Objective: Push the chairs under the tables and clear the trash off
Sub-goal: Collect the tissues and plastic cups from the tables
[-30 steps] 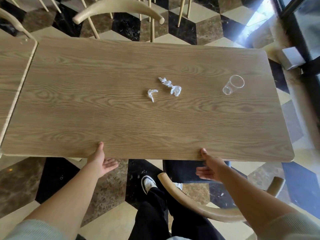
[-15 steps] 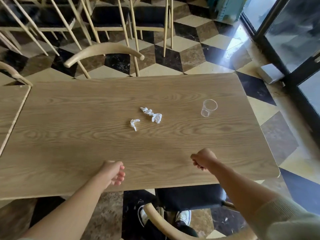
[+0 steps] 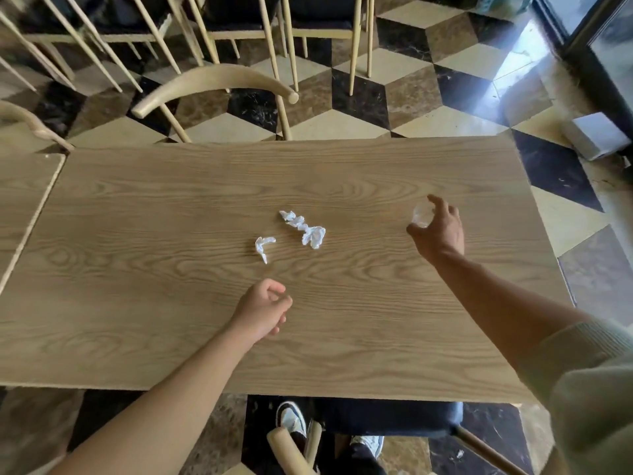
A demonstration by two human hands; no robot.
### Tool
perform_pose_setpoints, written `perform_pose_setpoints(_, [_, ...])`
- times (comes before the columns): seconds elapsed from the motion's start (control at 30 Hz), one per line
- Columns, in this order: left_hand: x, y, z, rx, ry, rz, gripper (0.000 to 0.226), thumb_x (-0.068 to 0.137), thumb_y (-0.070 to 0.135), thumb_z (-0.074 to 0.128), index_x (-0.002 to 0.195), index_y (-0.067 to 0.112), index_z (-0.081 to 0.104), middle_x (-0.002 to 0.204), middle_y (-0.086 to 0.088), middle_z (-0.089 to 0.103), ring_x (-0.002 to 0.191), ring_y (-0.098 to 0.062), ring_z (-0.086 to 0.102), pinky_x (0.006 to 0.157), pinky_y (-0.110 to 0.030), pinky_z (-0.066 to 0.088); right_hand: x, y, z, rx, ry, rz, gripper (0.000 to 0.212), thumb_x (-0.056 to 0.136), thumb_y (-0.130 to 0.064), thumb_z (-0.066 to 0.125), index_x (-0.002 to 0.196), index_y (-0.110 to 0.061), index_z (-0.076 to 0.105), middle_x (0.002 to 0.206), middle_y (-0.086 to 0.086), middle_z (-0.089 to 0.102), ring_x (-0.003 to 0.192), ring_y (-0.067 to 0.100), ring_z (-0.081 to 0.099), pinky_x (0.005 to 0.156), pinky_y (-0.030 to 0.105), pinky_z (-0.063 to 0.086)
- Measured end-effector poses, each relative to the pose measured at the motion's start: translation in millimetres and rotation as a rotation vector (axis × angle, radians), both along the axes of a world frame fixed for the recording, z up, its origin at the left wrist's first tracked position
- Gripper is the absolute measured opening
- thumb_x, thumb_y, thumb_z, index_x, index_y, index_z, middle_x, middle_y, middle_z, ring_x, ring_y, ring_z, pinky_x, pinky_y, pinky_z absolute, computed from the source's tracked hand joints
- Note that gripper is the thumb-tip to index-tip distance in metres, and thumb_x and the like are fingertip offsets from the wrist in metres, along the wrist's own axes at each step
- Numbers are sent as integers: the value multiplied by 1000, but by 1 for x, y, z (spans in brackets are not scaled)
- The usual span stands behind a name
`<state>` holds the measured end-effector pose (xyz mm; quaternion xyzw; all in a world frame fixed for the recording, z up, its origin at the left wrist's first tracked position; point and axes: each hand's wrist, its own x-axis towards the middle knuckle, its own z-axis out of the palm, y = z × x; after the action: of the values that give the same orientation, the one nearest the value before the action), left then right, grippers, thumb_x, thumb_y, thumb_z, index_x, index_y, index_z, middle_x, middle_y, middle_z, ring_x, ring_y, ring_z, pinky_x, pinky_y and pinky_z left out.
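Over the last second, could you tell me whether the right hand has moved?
Yes. The right hand has left the near edge of the table and reached forward across it to the clear plastic cup, fingers curled around it.

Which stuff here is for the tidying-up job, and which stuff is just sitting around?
Part of the job:
- clear plastic cup, right hand reaching around it
- long crumpled tissue
- small crumpled tissue
- near chair
- far chair
- table

Just lying about:
- white box on the floor
- stacked chairs behind
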<state>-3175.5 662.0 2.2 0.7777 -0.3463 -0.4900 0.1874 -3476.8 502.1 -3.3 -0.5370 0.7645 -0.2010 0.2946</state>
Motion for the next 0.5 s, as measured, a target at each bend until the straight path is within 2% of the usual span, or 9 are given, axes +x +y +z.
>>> perform_pose_setpoints(0.07, [1, -3, -1, -60, -93, -120, 39, 88, 27, 74, 123, 18, 59, 102, -2, 69, 77, -21, 68, 75, -43, 58, 25, 13, 4, -65, -82, 31, 67, 79, -32, 77, 140, -24, 49, 124, 3, 61, 112, 22, 62, 85, 27, 43])
perform_pose_setpoints(0.13, [3, -10, -1, -131, -102, -217, 69, 83, 36, 81, 142, 21, 48, 124, 1, 59, 100, -20, 64, 90, -37, 53, 68, 32, 10, -49, -196, 160, 65, 79, -38, 80, 135, -24, 51, 111, -2, 66, 98, 17, 66, 79, 27, 44])
perform_pose_setpoints(0.2, [5, -25, 2, -282, -98, -321, 95, 76, 41, 87, 153, 16, 35, 135, 0, 49, 119, -19, 56, 103, -36, 47, 116, 55, 17, 0, -278, 343, 67, 78, -42, 82, 134, -25, 50, 106, -5, 67, 93, 13, 66, 79, 29, 48])
perform_pose_setpoints(0.23, [4, -32, 3, -360, -94, -363, 95, 74, 43, 87, 151, 13, 39, 136, -1, 54, 122, -17, 56, 105, -35, 47, 136, 65, 20, 37, -313, 427, 69, 78, -45, 82, 135, -26, 49, 107, -6, 67, 94, 12, 67, 82, 30, 50])
perform_pose_setpoints(0.27, [9, -42, 0, -424, -82, -385, 85, 74, 43, 85, 143, 12, 47, 130, 2, 62, 119, -14, 61, 100, -32, 50, 158, 70, 20, 79, -354, 495, 70, 79, -47, 81, 137, -26, 47, 110, -6, 67, 97, 12, 67, 85, 30, 51])
perform_pose_setpoints(0.33, [24, -54, 1, -414, -119, -350, 57, 77, 45, 82, 122, 17, 59, 108, 10, 71, 101, -11, 68, 80, -21, 52, 186, 75, 16, 160, -478, 549, 72, 83, -53, 73, 142, -25, 42, 119, -6, 64, 107, 11, 65, 91, 32, 51])
perform_pose_setpoints(0.4, [53, -59, -3, -417, -146, -271, 59, 73, 57, 80, 115, 21, 61, 103, 7, 71, 94, -14, 68, 76, -28, 53, 202, 66, 8, 161, -472, 482, 68, 85, -58, 63, 142, -29, 42, 125, -5, 59, 111, 12, 61, 94, 34, 50])
perform_pose_setpoints(0.43, [73, -57, -10, -418, -136, -248, 64, 70, 61, 78, 117, 21, 62, 105, 4, 71, 94, -16, 68, 80, -34, 56, 210, 59, 3, 113, -357, 427, 65, 84, -59, 61, 141, -31, 44, 125, -4, 54, 110, 14, 59, 93, 36, 50])
perform_pose_setpoints(0.5, [104, -51, -19, -419, -142, -223, 63, 70, 56, 81, 120, 21, 62, 109, 1, 69, 94, -18, 68, 83, -43, 58, 211, 44, -9, 53, -38, 267, 63, 82, -61, 59, 138, -34, 45, 128, 0, 44, 112, 21, 54, 89, 40, 52])
